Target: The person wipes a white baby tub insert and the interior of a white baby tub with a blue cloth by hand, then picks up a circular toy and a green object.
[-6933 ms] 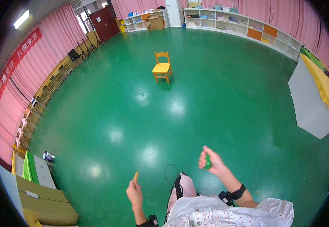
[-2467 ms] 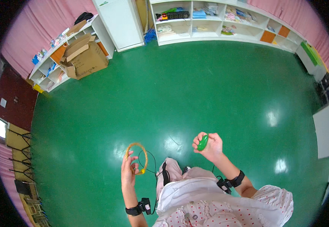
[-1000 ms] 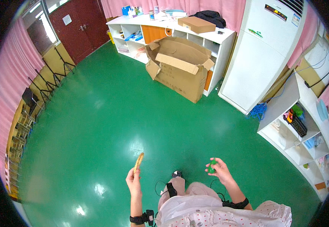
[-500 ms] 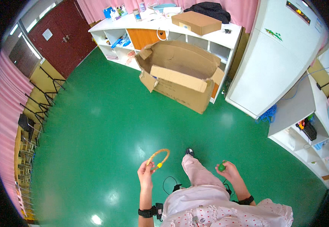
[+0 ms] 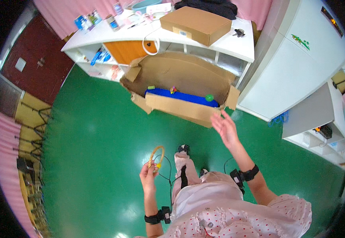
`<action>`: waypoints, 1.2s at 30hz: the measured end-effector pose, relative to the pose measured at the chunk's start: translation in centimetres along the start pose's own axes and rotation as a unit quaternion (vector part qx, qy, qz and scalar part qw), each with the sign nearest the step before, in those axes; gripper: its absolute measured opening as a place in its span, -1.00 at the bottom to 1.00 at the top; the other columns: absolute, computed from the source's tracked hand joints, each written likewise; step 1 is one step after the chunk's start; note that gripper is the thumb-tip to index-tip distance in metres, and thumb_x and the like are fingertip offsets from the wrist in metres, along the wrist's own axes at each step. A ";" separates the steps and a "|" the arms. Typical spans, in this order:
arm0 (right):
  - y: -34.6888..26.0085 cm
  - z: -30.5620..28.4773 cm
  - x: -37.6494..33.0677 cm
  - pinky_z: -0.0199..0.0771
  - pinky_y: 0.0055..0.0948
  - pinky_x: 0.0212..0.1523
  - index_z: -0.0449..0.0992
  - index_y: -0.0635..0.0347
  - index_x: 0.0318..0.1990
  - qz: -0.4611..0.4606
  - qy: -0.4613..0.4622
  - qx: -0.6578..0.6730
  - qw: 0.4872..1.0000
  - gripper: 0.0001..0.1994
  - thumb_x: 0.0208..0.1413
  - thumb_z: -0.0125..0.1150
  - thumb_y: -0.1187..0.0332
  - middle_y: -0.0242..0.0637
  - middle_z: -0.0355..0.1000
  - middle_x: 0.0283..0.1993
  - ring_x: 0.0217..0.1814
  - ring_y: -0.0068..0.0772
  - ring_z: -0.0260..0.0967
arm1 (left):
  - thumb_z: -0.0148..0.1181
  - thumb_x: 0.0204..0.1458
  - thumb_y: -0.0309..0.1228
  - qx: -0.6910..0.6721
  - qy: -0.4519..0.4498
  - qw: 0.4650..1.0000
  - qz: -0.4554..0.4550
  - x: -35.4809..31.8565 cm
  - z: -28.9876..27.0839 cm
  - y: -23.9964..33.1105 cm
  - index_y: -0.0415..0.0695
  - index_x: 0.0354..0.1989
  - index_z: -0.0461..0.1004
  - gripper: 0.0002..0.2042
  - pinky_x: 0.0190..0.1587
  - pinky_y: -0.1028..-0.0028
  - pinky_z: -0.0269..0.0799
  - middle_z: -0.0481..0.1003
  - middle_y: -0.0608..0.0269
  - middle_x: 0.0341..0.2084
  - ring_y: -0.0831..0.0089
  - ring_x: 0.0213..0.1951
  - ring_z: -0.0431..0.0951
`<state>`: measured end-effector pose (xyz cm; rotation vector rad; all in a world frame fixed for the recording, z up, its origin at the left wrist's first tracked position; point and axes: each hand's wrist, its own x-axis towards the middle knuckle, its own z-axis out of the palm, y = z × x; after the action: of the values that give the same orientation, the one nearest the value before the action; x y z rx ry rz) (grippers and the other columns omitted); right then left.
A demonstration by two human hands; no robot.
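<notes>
Left hand (image 5: 148,177) pinches an orange ring (image 5: 157,155), upright, edge-on, over open green floor (image 5: 89,150). Right hand (image 5: 224,127), fingers spread and empty, hovers just beside the near edge of the open cardboard box (image 5: 180,104); green ball (image 5: 209,97) lies inside.

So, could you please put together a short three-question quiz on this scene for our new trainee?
1. True or false: the left hand holds an orange ring.
2. Where does the small green ball lie? A) in the right hand B) in the open cardboard box, on its blue lining C) on the green floor
3. Fill in: the right hand is ____, fingers spread, just in front of the box.

Key
1. True.
2. B; the ball sits at the right end of the blue lining.
3. Empty; nothing shows in its open palm.
</notes>
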<state>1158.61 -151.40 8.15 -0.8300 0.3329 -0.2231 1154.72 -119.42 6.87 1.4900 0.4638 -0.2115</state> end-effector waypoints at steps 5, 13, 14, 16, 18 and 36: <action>3.1 -4.0 1.6 0.38 -0.34 -0.13 0.14 0.30 0.02 0.239 0.032 -0.122 0.963 -0.61 0.00 -0.11 0.41 -0.02 0.32 -0.11 -0.11 -0.18 0.34 | -0.03 -0.01 -0.36 0.065 -0.122 0.989 -0.043 9.9 3.8 3.9 -0.09 -0.16 0.35 -0.77 -0.47 0.63 0.34 0.43 0.34 -0.44 0.64 -0.48 0.38; 0.1 -1.6 1.6 0.40 -0.48 -0.23 0.25 0.28 -0.08 0.181 0.219 -0.133 0.950 -0.68 -0.02 -0.08 0.39 -0.13 0.38 -0.21 -0.21 -0.34 0.39 | -0.02 -0.05 -0.41 0.094 -0.269 0.950 -0.126 24.8 14.0 7.4 -0.08 -0.03 0.15 -0.64 -0.40 0.50 0.35 0.39 0.33 -0.49 0.57 -0.45 0.37; 0.3 -1.8 1.4 0.40 -0.50 -0.25 0.26 0.27 -0.08 0.172 0.249 -0.122 0.945 -0.69 -0.03 -0.08 0.39 -0.15 0.39 -0.23 -0.23 -0.35 0.39 | -0.02 -0.05 -0.41 0.005 -0.258 0.957 -0.133 27.1 15.0 6.4 -0.05 -0.01 0.11 -0.61 -0.34 0.42 0.34 0.37 0.32 -0.42 0.57 -0.37 0.35; 0.5 -1.9 0.5 0.39 -0.50 -0.25 0.26 0.28 -0.09 0.165 0.269 -0.106 0.943 -0.70 -0.01 -0.10 0.40 -0.16 0.39 -0.24 -0.23 -0.37 0.39 | -0.02 -0.05 -0.41 -0.078 -0.245 0.956 -0.143 31.3 16.1 3.7 -0.01 0.01 0.06 -0.58 -0.29 0.35 0.34 0.35 0.32 -0.34 0.56 -0.29 0.33; 0.4 -2.0 -1.0 0.39 -0.50 -0.26 0.26 0.29 -0.10 0.152 0.295 -0.086 0.939 -0.71 0.00 -0.12 0.41 -0.16 0.39 -0.24 -0.23 -0.38 0.38 | -0.01 -0.06 -0.43 -0.156 -0.298 0.928 -0.158 33.9 17.4 2.3 0.12 0.12 -0.13 -0.43 -0.19 0.17 0.29 0.21 0.28 -0.09 0.45 -0.11 0.25; -1.5 -10.7 -17.0 0.15 -0.29 0.08 0.17 0.22 0.03 -0.180 0.162 0.382 0.892 -0.56 0.08 -0.19 0.11 -0.09 0.22 0.02 0.06 -0.23 0.17 | -0.12 -0.05 -0.24 0.081 -0.689 0.473 0.543 -8.8 31.6 2.0 -0.10 0.05 0.18 -0.56 0.06 0.18 0.04 0.07 -0.08 0.08 0.03 0.12 0.07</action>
<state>1138.80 -154.18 6.00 -0.0543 0.3612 -0.7926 1152.94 -151.71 12.90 1.0327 -1.8559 -0.3436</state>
